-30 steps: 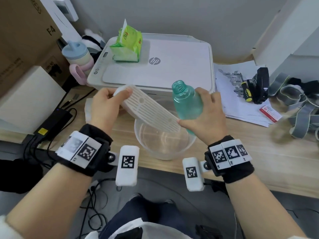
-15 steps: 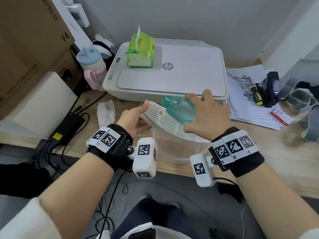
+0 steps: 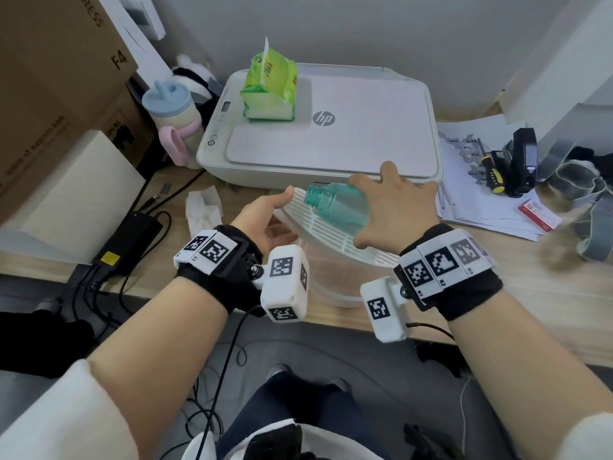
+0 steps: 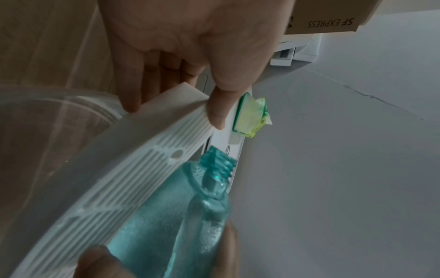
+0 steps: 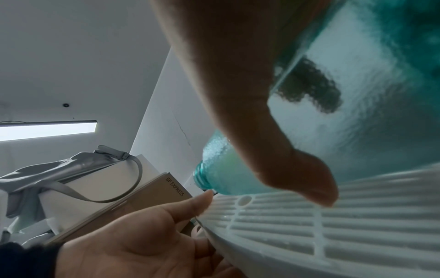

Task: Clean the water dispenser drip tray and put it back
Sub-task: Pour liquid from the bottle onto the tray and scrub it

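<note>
The left hand point(image 3: 265, 224) pinches one end of the single white tray point(image 3: 335, 234), thumb on the slotted top and fingers point(image 4: 152, 79) curled beneath its rim. The tray hangs tilted over the one clear bowl point(image 3: 331, 287) at the table's near edge, in front of the printer point(image 3: 331, 127). The right hand point(image 3: 398, 210) wraps its fingers and thumb around one teal bottle point(image 3: 338, 204), uncapped and tipped with its mouth over the tray's left end.

The tray looks like thin rigid plastic: light, stiff, probably slippery once wet. Its slats give poor purchase, so the solid rim at the ends seems the best hold. The bottle appears light and smooth-walled.

Also on the table: one tissue pack point(image 3: 268, 91) on the printer and one crumpled tissue point(image 3: 202, 207) near the left hand.
</note>
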Available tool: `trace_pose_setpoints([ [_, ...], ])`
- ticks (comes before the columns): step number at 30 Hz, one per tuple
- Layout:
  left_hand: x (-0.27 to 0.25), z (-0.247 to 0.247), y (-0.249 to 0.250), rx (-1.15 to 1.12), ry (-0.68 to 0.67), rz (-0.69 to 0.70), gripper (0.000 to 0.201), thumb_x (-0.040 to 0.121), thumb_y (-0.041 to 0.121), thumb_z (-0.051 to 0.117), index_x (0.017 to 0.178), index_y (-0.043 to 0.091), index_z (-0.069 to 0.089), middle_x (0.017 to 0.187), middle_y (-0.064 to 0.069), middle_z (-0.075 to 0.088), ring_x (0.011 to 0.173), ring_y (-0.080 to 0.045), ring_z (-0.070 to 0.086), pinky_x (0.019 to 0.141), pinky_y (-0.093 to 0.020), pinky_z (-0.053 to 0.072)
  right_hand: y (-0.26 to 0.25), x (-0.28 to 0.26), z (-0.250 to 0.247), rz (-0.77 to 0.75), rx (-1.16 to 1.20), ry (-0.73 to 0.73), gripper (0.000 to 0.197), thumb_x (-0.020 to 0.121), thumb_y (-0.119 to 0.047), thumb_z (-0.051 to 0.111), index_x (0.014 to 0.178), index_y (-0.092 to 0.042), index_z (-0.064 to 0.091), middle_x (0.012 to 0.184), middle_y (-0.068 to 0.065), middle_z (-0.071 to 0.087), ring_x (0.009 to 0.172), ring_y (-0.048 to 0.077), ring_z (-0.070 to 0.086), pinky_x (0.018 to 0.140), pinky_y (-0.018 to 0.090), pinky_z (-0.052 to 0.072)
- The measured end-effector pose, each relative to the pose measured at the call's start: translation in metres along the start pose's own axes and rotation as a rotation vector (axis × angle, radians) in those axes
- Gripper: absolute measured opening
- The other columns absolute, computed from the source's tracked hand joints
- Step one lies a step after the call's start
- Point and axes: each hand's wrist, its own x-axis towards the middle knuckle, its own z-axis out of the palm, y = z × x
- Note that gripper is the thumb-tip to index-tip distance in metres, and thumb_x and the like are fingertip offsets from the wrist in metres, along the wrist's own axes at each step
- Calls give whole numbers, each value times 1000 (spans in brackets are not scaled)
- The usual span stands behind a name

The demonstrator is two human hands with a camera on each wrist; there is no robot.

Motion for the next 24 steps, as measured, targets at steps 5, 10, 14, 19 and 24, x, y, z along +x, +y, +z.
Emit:
trace_pose_setpoints([
  [5,0,2,4,-16,4,-37,21,82,28,64,85,9,56,74,-4,58,67,-18,62,66,-30,57,-3,3,-3,1,-24,-9,82,57,-38,71,130,-37,34,121,7,35,93,29,53,86,46,33],
  [10,1,1,8,-35,12,-32,20,83,26,63,83,8,55,76,-5,57,68,-19,62,72,-32,56,-2,6,-5,8,-24,-5,82,57,-37,72,130,-37,34,121,8,35,88,27,49,89,47,33],
  [14,1,0,10,-44,0,-13,18,84,25,62,81,8,57,76,-6,58,71,-20,61,82,-35,54,3,5,-4,28,-40,-5,82,56,-35,72,129,-37,35,121,8,36,78,24,39,90,48,32],
  [19,0,-5,16,-47,0,9,17,83,23,64,86,7,60,76,-5,62,60,-19,67,61,-33,60,10,0,-2,67,-90,-46,83,55,-35,73,129,-36,35,121,8,36,86,27,49,92,48,33],
  [24,3,-7,19,-23,-5,32,18,82,24,65,89,8,61,80,-6,62,73,-22,64,63,-36,60,18,-5,-1,109,-115,-78,82,55,-35,73,128,-37,35,123,8,35,77,27,43,97,51,31],
])
